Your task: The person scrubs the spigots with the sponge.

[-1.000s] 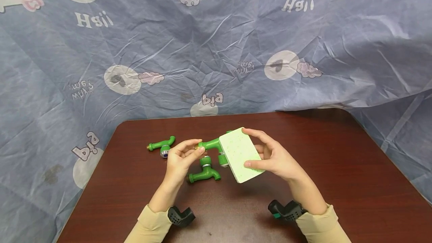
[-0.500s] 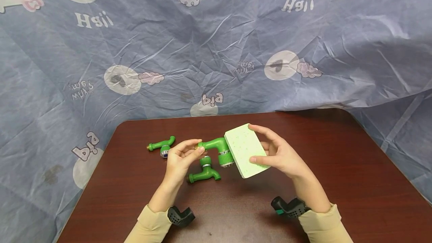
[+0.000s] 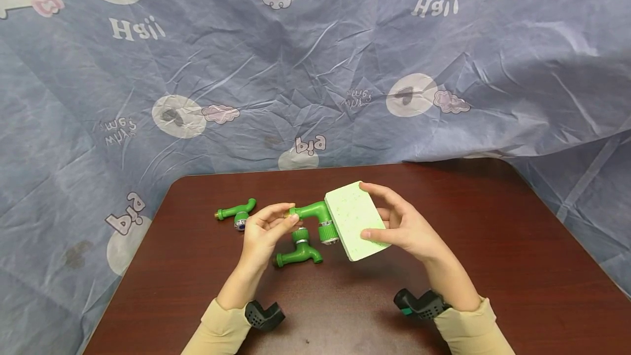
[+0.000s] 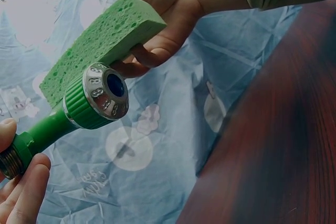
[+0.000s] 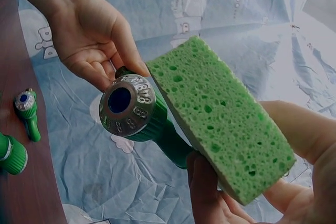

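Observation:
My left hand (image 3: 263,232) pinches the threaded brass end of a green faucet (image 3: 315,211), held up above the table. Its ribbed knob with a silver and blue cap (image 4: 107,92) hangs downward in the head view. In my right hand (image 3: 401,226) is a light green sponge (image 3: 356,221), gripped by its edges between thumb and fingers. The sponge stands tilted against or very near the faucet's spout side and hides the spout in the head view. The right wrist view shows the sponge's porous face (image 5: 220,124) beside the faucet's body.
Two more green faucets lie on the dark red-brown table (image 3: 468,223): one (image 3: 236,212) at the left back, another (image 3: 299,251) just below the held one. A blue printed cloth (image 3: 296,70) hangs behind the table. Each wrist wears a black camera mount.
My right hand has slid the sponge to the right along the faucet, uncovering more of its knob, then slightly back left. The left hand keeps the faucet in place.

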`<state>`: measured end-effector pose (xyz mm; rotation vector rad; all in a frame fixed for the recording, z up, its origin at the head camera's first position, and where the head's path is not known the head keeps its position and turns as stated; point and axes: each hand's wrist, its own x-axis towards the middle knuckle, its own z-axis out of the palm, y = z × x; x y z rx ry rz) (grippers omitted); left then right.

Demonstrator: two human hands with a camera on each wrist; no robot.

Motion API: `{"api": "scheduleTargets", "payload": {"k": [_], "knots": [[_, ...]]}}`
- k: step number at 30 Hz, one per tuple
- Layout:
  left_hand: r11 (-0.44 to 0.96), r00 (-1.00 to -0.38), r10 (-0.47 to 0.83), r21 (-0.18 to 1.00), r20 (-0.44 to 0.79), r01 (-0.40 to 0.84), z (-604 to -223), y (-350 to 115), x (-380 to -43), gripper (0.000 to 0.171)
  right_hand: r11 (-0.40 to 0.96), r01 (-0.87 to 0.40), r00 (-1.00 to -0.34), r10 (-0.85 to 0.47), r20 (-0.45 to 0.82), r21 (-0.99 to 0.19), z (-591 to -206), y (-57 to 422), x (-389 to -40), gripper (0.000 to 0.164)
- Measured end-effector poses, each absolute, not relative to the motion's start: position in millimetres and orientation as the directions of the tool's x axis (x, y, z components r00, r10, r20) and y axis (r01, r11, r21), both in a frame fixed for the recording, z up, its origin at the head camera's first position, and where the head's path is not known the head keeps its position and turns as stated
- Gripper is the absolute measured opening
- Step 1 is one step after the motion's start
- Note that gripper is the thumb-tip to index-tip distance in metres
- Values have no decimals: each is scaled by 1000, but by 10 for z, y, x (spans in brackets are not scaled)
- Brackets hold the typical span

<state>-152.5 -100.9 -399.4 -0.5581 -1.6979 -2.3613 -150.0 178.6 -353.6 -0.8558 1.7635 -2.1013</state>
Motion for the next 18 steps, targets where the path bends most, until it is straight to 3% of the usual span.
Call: {"api": "scheduleTargets", "payload": {"k": [18], "knots": [[-338, -918, 53, 872, 394, 355, -4000, -1026, -1533, 33, -234, -153, -773, -577, 264, -960, -3556, 1723, -1481, 79]]}}
